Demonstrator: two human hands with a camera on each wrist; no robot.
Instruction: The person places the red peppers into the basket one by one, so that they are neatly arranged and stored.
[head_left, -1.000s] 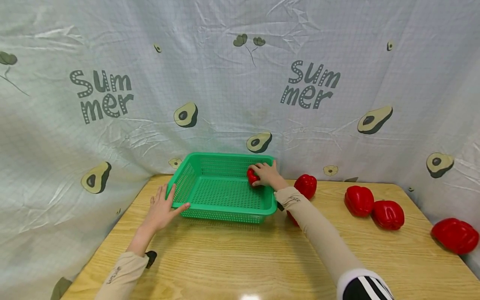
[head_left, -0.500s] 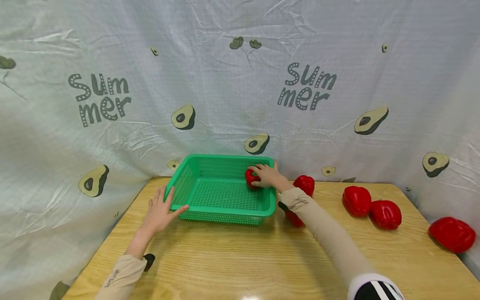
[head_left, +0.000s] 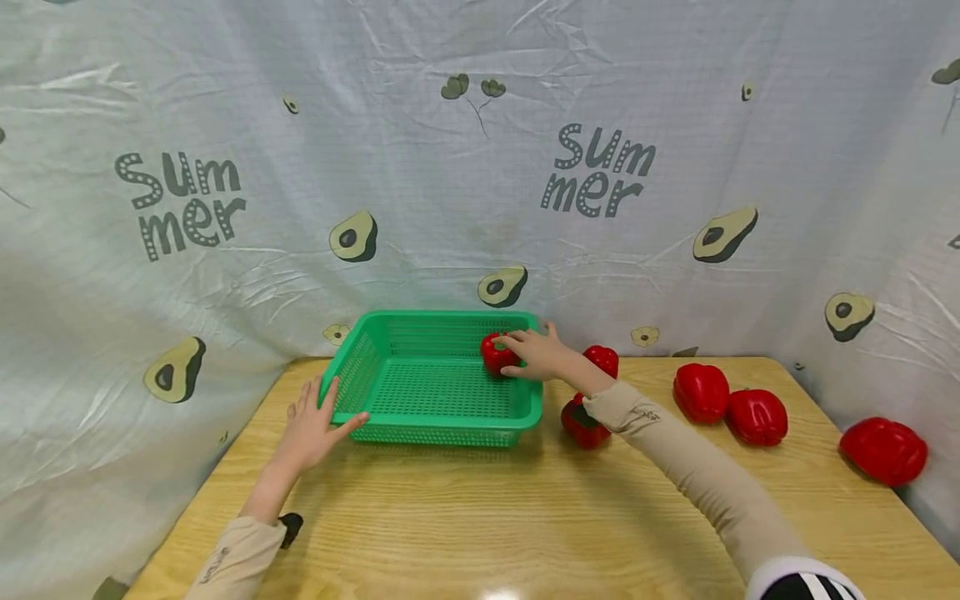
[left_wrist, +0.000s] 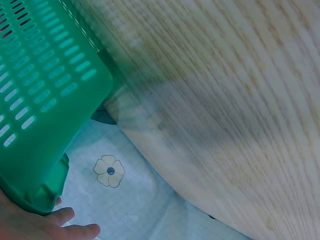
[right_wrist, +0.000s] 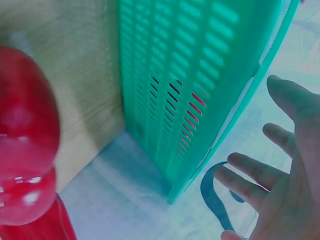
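Now a red pepper (head_left: 493, 358) is sitting in the green basket (head_left: 442, 422), at its far right. The right hand (head_left: 538, 354) is hanging over the right rim, fingers loosely extended, apparently gripping nothing; the left hand (head_left: 309, 429) is lying splayed at the left near corner, holding nothing. A snagging right sleeve (head_left: 678, 446) could be tipping the basket. The pepper's stem is seemingly pointing up, its long axis roughly upright, though fingers are partly covering it.
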